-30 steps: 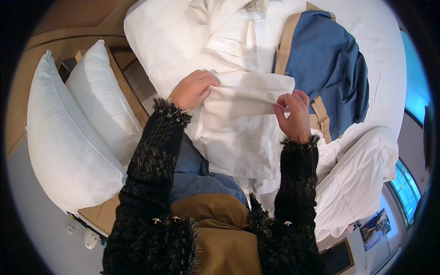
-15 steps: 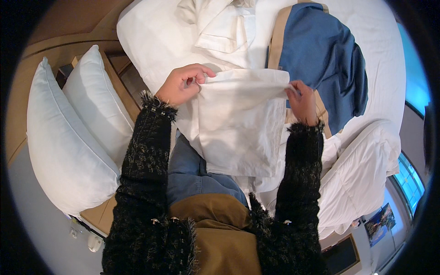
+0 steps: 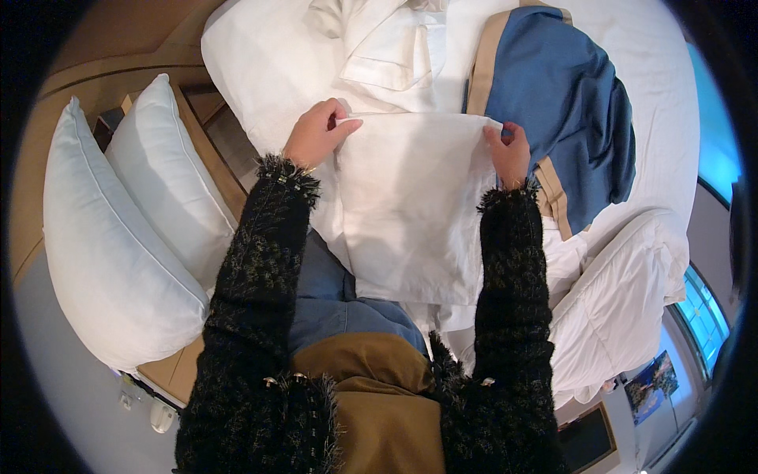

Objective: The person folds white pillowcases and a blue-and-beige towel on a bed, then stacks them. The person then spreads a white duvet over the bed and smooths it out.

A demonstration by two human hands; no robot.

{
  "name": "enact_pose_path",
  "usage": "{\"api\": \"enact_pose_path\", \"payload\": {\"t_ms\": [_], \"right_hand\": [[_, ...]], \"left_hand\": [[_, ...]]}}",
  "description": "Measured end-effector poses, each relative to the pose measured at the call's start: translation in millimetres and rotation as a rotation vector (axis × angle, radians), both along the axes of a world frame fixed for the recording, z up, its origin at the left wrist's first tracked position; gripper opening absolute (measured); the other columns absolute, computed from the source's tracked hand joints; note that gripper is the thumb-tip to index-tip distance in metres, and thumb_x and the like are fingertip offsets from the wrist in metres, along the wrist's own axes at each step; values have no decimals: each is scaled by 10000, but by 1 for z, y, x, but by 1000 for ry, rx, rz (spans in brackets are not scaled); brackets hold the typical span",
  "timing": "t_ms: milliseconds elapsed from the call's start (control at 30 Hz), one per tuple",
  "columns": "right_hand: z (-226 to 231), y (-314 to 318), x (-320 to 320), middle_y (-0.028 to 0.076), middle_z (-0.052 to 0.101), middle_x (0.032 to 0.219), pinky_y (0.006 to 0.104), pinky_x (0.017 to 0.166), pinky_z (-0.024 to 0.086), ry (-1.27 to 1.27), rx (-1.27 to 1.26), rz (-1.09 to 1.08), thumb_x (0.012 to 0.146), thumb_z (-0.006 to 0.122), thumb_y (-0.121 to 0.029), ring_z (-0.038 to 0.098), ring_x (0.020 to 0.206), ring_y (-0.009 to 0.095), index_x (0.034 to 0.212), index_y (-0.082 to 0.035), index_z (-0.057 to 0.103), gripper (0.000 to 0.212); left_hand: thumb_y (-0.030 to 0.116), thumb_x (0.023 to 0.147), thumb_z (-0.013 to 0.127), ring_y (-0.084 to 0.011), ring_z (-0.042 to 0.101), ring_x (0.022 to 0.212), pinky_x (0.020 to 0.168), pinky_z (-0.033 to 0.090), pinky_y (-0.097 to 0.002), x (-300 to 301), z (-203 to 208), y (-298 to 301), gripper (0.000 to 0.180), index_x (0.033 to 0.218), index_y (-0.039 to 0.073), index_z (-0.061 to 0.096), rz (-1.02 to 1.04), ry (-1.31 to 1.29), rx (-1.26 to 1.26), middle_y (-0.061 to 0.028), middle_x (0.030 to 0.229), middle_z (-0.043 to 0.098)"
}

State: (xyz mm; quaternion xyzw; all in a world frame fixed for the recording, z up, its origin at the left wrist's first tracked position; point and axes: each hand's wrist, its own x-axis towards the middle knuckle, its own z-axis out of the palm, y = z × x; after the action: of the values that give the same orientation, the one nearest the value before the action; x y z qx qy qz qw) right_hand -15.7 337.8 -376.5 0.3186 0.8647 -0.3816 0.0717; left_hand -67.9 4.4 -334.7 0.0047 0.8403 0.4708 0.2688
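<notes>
A white cloth, folded into a rough rectangle about the size of a pillowcase, lies in front of me at the bed's near edge and hangs over my lap. Its far left corner is pinched between the thumb and fingers of my left hand. My right hand grips the far right corner the same way. The far edge runs fairly straight between both hands, and soft creases cross the surface. Just beyond it lies another crumpled off-white cloth.
A blue cloth with a tan border is spread to the right on the white bed. A bunched white duvet rests at the near right. Two white pillows lean at the left by a wooden headboard.
The cloth's far edge has been drawn straighter and slightly farther away. My left hand has shifted a little away from me; my right hand has moved slightly left and away.
</notes>
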Motion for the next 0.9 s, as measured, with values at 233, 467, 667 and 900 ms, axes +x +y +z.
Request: {"api": "enact_pose_path", "payload": {"t_ms": [233, 467, 667, 900], "right_hand": [[1, 4, 4, 29, 620, 794, 231, 570, 448, 196, -312, -48, 789, 645, -112, 552, 645, 90, 979, 8, 599, 229], [5, -4, 5, 46, 578, 841, 231, 592, 444, 303, -192, 69, 771, 665, -120, 534, 669, 94, 961, -5, 616, 227], [11, -5, 5, 75, 579, 813, 247, 617, 453, 393, 54, 26, 763, 663, -161, 539, 646, 136, 870, -1, 610, 200], [0, -6, 1, 105, 616, 808, 307, 669, 479, 220, -21, -85, 772, 633, -161, 586, 706, 191, 1043, 1, 536, 330]], "left_hand": [[133, 748, 717, -77, 437, 622, 591, 398, -221, -2, -11, 3, 243, 756, 26, 499, 198, -69, 290, 23, 663, 487], [122, 760, 703, -72, 466, 663, 648, 420, -214, 4, -12, 7, 258, 983, 33, 607, 151, -70, -43, -3, 806, 611], [121, 810, 644, -76, 497, 667, 648, 427, -216, 3, -10, 8, 189, 985, 50, 643, 183, 16, 239, -4, 837, 632], [121, 766, 688, -85, 527, 679, 639, 442, -215, 9, -22, 21, 266, 997, 10, 618, 426, 38, 104, -42, 806, 623]]}}
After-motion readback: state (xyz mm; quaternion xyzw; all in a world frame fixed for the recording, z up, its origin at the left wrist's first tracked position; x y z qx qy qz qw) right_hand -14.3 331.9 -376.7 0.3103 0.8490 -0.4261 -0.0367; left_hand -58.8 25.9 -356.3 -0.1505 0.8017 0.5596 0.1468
